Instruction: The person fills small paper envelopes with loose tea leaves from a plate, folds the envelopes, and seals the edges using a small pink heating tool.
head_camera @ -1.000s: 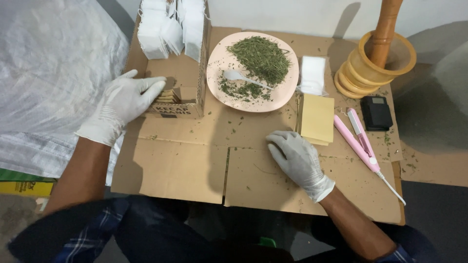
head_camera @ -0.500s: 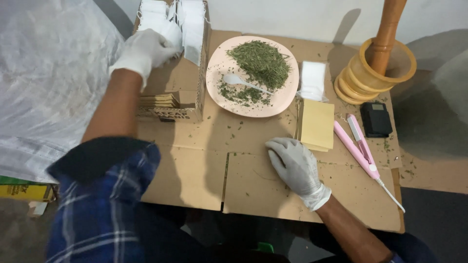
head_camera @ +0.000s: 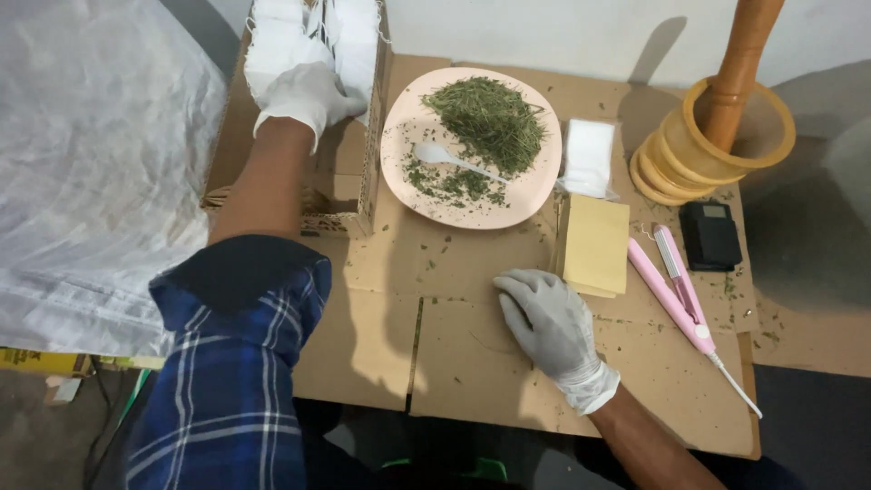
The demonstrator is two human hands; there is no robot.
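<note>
Item: L hand (head_camera: 307, 91), gloved, fingers curled onto white sachets (head_camera: 272, 41) stacked in cardboard box (head_camera: 367, 172), far left of work surface; grip looks partial, hold not confirmed.
R hand (head_camera: 549, 322), gloved, flat and open on cardboard sheet (head_camera: 472, 363), holding nothing.
Nearby: pink plate (head_camera: 544, 186) w/ dried herb (head_camera: 490, 118), white spoon (head_camera: 445, 156).
Step, as judged: fetching a sachet. Next move calls for separating one from the stack.

**Open cardboard low, clutter up top**

The bench (head_camera: 363, 363) lies bare across the lower centre. Above it, the open box (head_camera: 367, 172), pink plate (head_camera: 535, 195) and yellow pad (head_camera: 596, 243) crowd together; mortar (head_camera: 726, 145) and pink tool (head_camera: 676, 290) block the right.
</note>
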